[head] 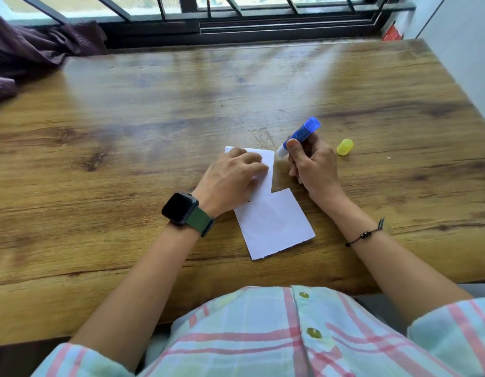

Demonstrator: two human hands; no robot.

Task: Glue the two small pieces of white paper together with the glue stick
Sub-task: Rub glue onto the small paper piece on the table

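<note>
Two small white paper pieces lie on the wooden table (127, 137). The far piece (268, 161) is mostly covered by my left hand (230, 180), which presses flat on it with fingers spread. The near piece (276, 223) lies just below it; the two look to meet or overlap at the far piece's lower edge. My right hand (313, 165) grips a blue glue stick (299, 136), uncapped, its white tip pointing down-left close to the far piece's top right corner. I cannot tell whether the tip touches the paper.
The yellow cap (345, 147) of the glue stick lies on the table just right of my right hand. A dark purple cloth (31, 53) is bunched at the far left corner. A window frame (263, 25) runs along the table's far edge.
</note>
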